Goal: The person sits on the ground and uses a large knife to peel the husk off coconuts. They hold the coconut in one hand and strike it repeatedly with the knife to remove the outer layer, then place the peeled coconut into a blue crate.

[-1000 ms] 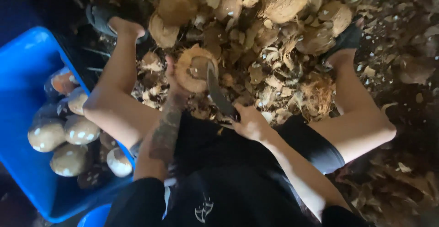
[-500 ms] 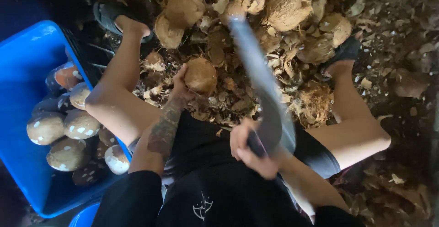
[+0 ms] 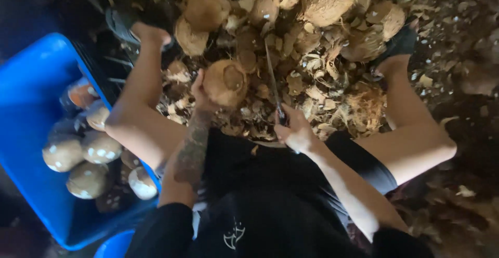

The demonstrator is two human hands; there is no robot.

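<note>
Just above the middle of the frame, the left hand (image 3: 201, 92) is clamped around a round brown coconut (image 3: 225, 82), its fibrous husk partly stripped and a paler patch facing up. The right hand (image 3: 295, 131) is closed on the handle of a long knife (image 3: 272, 81), seemingly edge-on, just beside the coconut. Peeled coconuts (image 3: 83, 154) lie in the blue tub (image 3: 31, 76) at left.

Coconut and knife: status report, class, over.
Left hand grips coconut. Right hand grips knife, blade beside coconut. Husk pile underneath.
</note>
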